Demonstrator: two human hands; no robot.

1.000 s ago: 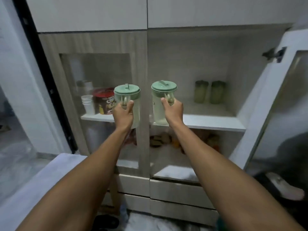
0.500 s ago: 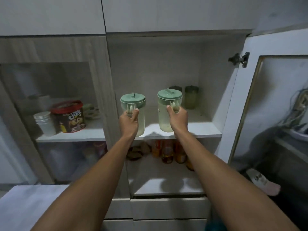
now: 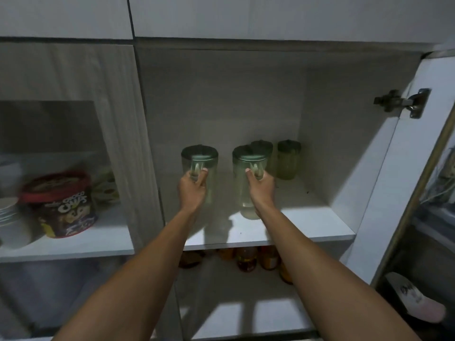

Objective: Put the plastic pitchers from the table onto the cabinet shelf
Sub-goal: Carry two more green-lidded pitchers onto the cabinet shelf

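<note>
The left hand [image 3: 193, 190] gripped the handle of one clear, green-lidded plastic pitcher [image 3: 200, 166], the right hand [image 3: 261, 190] another [image 3: 247, 183], both inside the open cabinet over its white shelf [image 3: 307, 225], in front of two similar pitchers [image 3: 288, 161] at the back.

Clear plastic, matt laminate, bright metal

You grip two pitchers — left one [image 3: 200, 168], right one [image 3: 249, 178] — of clear, pale-green plastic, smooth and faintly glossy, each with an opaque green plastic lid. Two more pitchers [image 3: 286, 161] of the same plastic stand at the back. The shelf [image 3: 307, 225] under them is smooth white laminate, matt; the cabinet frame [image 3: 138, 119] shows a pale wood-grain finish. On the open door you see a hinge [image 3: 403, 103] of shiny bare metal. The tub [image 3: 65, 205] behind the glass has a glossy printed wrap.
</note>
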